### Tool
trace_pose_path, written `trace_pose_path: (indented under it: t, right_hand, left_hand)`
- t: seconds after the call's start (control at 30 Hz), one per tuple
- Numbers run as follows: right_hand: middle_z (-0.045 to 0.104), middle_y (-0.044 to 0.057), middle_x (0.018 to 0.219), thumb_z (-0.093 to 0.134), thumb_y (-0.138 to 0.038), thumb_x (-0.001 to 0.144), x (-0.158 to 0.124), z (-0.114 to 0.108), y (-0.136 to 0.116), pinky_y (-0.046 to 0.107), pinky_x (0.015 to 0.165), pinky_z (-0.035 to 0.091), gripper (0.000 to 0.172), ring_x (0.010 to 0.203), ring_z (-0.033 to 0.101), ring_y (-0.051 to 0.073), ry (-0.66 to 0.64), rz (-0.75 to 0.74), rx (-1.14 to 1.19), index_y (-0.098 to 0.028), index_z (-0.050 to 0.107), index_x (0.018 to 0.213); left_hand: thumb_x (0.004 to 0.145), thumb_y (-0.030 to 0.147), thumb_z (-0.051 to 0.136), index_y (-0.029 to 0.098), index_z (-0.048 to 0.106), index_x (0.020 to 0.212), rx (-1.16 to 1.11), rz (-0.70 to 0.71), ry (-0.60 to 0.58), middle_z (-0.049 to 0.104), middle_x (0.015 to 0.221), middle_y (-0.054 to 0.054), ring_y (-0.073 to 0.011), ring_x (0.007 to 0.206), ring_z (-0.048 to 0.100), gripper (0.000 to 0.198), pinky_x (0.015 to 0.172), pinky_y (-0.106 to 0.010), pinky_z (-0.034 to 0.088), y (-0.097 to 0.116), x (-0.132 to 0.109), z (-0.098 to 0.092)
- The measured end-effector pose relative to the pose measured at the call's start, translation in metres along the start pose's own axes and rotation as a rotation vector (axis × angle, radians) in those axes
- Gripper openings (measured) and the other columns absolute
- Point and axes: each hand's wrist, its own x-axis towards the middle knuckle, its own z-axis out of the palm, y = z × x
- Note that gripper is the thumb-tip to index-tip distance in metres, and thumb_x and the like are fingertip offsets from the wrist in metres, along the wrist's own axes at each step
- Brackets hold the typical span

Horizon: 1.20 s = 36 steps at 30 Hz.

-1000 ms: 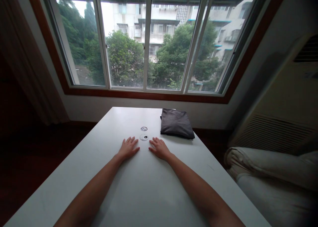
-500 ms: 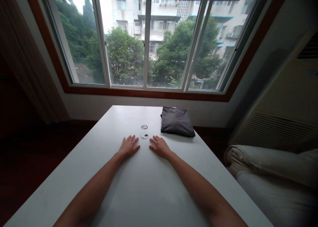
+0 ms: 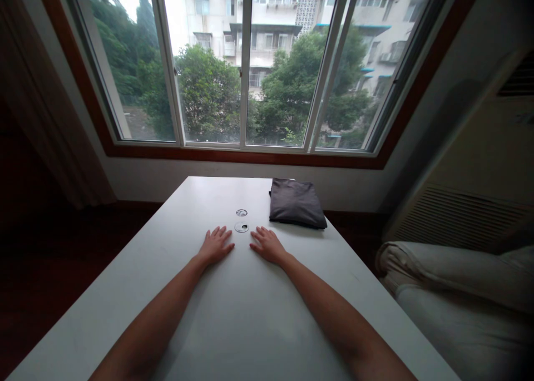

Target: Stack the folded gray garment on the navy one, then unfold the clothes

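Observation:
Palm down on the white table [image 3: 233, 314], my left hand [image 3: 216, 246] lies flat with its fingers spread. My right hand [image 3: 267, 245] rests the same way a short distance to its right, also holding nothing. Just beyond the gap between them is a round cable-hole cover [image 3: 239, 227] with a dark opening. Behind that sits a second round piece [image 3: 241, 212] with a dark pattern. A folded dark grey cloth [image 3: 296, 203], perhaps a garment, lies at the table's far right corner, beyond my right hand and apart from it.
A wide window [image 3: 246, 92] with a brown frame stands beyond the table's far edge. To the right are a pale padded seat or bedding [image 3: 450, 275] and a tall slatted unit [image 3: 467, 214]. A curtain [image 3: 54, 119] hangs at the left.

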Motion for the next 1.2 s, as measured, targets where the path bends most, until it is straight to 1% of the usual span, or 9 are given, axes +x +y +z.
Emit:
trace_pose_path:
  t: [0.5, 0.67, 0.97, 1.2]
  right_hand:
    - [0.036, 0.012, 0.168, 0.052, -0.059, 0.103, -0.0012, -0.0013, 0.0002, 0.053, 0.127, 0.021, 0.063, 0.157, 0.029, 0.032, 0.012, -0.004, 0.009, -0.027, 0.050, 0.157]
    - [0.036, 0.012, 0.169, 0.051, -0.059, 0.103, -0.0017, -0.0002, 0.0008, 0.053, 0.127, 0.020, 0.063, 0.157, 0.029, 0.032, 0.014, -0.009, 0.012, -0.027, 0.050, 0.157]
    - [0.036, 0.011, 0.169, 0.051, -0.060, 0.103, -0.0004, 0.0009, 0.0018, 0.052, 0.128, 0.020, 0.063, 0.157, 0.028, 0.031, 0.009, -0.005, 0.007, -0.028, 0.050, 0.157]
    - [0.035, 0.011, 0.169, 0.051, -0.060, 0.103, -0.0023, 0.0004, 0.0004, 0.053, 0.127, 0.020, 0.064, 0.157, 0.028, 0.032, 0.007, -0.005, 0.015, -0.027, 0.049, 0.158]
  left_hand:
    - [0.102, 0.060, 0.046, 0.027, 0.046, 0.160, -0.026, 0.010, 0.010, 0.030, 0.172, -0.013, -0.0388, 0.159, 0.022, 0.067, 0.125, -0.066, 0.014, 0.0004, 0.0005, -0.0011]
    - [0.102, 0.060, 0.046, 0.029, 0.046, 0.160, -0.023, 0.001, 0.000, 0.030, 0.172, -0.011, -0.0377, 0.159, 0.022, 0.066, 0.126, -0.064, 0.015, 0.0028, -0.0009, -0.0040]
    - [0.102, 0.061, 0.043, 0.029, 0.044, 0.161, 0.004, -0.009, -0.018, 0.030, 0.172, -0.010, -0.0367, 0.160, 0.021, 0.066, 0.126, -0.063, 0.015, 0.0058, -0.0024, -0.0082]
    - [0.102, 0.060, 0.046, 0.030, 0.045, 0.160, 0.000, -0.014, -0.012, 0.030, 0.172, -0.009, -0.0361, 0.160, 0.021, 0.066, 0.127, -0.062, 0.015, 0.0053, -0.0024, -0.0067]
